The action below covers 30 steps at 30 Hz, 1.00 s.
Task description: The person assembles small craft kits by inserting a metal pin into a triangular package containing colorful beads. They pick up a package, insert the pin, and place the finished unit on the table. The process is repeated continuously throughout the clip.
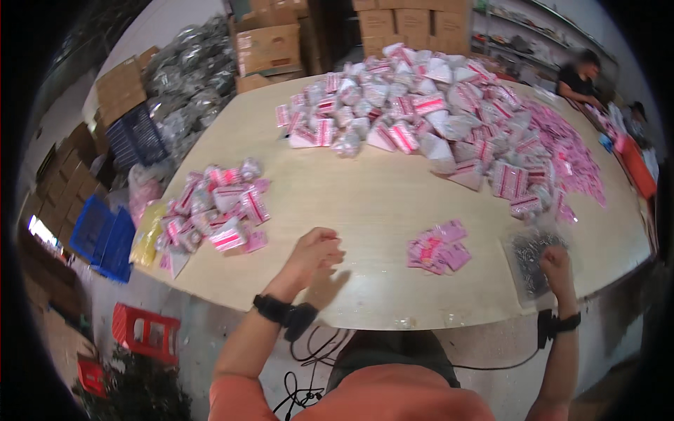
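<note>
My left hand hovers over the table, left of a small heap of pink cards. Its fingers are curled in, and I cannot see whether anything is between them. At the right, my right hand is closed above a clear shallow tray of small dark metallic pieces. Its fingertips are hidden, so what it holds does not show. Each wrist wears a black strap with a small device.
Bagged pink-and-white packages form a big pile at the back, a smaller pile at the left. Loose pink cards spread at the right. Blue crates and red stools stand on the floor. Another person sits at the far right.
</note>
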Motion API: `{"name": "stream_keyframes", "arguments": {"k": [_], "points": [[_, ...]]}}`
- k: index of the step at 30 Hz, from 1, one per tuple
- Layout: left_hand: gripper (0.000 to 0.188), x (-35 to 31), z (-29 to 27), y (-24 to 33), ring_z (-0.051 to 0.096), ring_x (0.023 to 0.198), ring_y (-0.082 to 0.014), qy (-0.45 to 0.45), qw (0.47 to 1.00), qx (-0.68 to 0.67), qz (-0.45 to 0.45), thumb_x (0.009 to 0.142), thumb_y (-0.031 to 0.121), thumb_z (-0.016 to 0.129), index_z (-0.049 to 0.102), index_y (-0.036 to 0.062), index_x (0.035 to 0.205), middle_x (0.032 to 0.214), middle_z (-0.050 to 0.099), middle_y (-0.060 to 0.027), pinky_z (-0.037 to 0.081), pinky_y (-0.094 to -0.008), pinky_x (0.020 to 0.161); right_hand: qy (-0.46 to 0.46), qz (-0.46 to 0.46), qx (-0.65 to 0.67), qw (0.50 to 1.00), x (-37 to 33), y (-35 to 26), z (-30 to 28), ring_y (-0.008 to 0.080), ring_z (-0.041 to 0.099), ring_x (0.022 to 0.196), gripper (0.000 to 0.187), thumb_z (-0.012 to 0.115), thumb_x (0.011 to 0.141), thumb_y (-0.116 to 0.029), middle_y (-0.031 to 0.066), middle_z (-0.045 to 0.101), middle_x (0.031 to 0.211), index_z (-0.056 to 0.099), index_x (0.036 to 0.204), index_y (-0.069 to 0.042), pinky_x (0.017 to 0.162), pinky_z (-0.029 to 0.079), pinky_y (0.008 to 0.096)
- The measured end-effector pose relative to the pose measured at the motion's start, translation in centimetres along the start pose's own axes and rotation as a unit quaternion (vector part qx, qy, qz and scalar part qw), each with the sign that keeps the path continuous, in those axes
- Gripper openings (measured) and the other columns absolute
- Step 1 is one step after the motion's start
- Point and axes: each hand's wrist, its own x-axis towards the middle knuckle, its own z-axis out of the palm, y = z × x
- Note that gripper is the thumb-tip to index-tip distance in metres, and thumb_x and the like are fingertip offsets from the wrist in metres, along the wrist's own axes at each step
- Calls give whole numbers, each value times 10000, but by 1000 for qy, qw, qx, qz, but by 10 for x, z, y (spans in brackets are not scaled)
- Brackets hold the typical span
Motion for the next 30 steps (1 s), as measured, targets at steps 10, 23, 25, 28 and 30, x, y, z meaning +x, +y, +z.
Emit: {"name": "stream_keyframes", "arguments": {"k": [10,23,25,28,30], "points": [[301,20,47,43,578,910,-166,-113,992,38,34,855,188,524,478,61,1123,1071,556,-71,469,-300,732,53,184,261,946,14,-70,-18,77,503,466,81,499,786,-7,27,565,637,521,717,-40,427,384,202],[395,124,126,103,601,721,-150,-87,964,229,107,781,272,636,496,31,1061,895,577,-65,478,-286,580,9,169,338,926,-17,-97,17,63,525,585,40,532,832,-42,11,545,654,533,795,-30,494,423,217],[502,178,132,85,610,813,-249,-41,936,309,161,757,330,643,497,-10,1096,977,594,-146,489,-339,686,-50,192,383,902,-31,-123,35,61,528,623,29,553,836,-50,10,553,694,545,822,-26,528,432,211],[641,219,164,85,593,932,-347,17,885,411,219,727,410,645,484,-64,1128,1067,580,-233,473,-385,805,-91,207,387,894,-44,-128,66,66,528,637,39,558,843,-57,5,557,716,551,836,-19,572,442,209],[708,232,185,87,573,989,-372,47,868,442,223,711,453,643,475,-88,1135,1094,565,-263,458,-402,847,-59,190,397,896,-50,-111,95,74,545,624,31,549,830,-39,26,579,721,557,825,-9,559,449,207]]}}
